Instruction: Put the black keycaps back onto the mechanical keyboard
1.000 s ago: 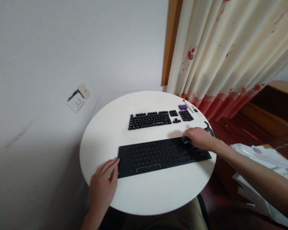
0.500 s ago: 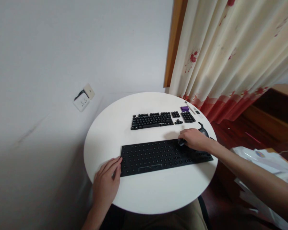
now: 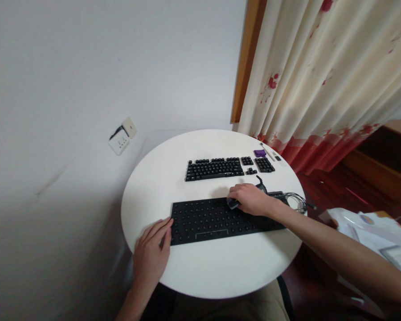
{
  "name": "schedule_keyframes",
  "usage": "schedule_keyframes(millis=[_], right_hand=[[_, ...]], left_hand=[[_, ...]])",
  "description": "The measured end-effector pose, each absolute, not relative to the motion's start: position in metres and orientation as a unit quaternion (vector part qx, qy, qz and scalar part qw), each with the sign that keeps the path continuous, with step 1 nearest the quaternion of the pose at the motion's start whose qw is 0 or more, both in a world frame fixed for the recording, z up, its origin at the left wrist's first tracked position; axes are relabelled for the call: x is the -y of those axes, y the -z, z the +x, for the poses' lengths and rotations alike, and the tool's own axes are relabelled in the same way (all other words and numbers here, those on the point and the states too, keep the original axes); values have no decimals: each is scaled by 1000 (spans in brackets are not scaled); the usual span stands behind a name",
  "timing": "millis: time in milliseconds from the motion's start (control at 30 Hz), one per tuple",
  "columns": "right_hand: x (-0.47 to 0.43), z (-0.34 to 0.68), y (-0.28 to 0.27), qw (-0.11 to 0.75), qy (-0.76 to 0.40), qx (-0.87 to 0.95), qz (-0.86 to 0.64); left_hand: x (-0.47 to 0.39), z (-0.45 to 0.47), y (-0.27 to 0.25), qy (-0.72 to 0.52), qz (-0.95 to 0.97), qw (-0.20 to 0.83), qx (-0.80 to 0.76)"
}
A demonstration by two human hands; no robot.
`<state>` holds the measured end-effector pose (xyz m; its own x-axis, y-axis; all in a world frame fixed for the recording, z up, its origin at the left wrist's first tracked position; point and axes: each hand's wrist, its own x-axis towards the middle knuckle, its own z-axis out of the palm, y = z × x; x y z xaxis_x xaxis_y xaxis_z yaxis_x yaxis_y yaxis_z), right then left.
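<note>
A black keyboard base (image 3: 200, 227) without keycaps lies flat on the white round table (image 3: 217, 263). My left hand (image 3: 153, 249) rests at its left end, fingers stretched out and fingertips touching the edge. Over the upper middle of the base, my right hand (image 3: 249, 198) is closed around a black handheld tool (image 3: 233, 203). Its rounded front end sticks out to the left of my fingers, low over the switches, and a curved, hook-like part rises behind the hand. The hand hides the tool's middle, so its exact kind is unclear. My forearm covers part of the base's right end.
Beyond the base, black keycaps (image 3: 214, 169) stand in keyboard-shaped blocks. A folded purple cloth (image 3: 259, 153) and a thin light-coloured stick-like item (image 3: 269, 153) lie at the far right. Coiled cable (image 3: 297, 201) sits by the right edge. Wall and curtain (image 3: 294, 89) border the table.
My right hand has moved left along the base with the black tool, uncovering the cable at the right. My left hand stays at the base's left edge. The view has shifted slightly.
</note>
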<state>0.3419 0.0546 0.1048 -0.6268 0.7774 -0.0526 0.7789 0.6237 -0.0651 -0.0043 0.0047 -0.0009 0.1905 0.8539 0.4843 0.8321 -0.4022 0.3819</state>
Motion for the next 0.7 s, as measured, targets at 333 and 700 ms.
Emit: schedule_keyframes(millis=[333, 700], right_hand=[[-59, 374, -110, -119, 211, -822, 515], [-71, 322, -118, -107, 197, -850, 477]], left_hand=[[-1, -4, 1, -315, 763, 23, -564], [3, 0, -5, -317, 755, 36, -572]])
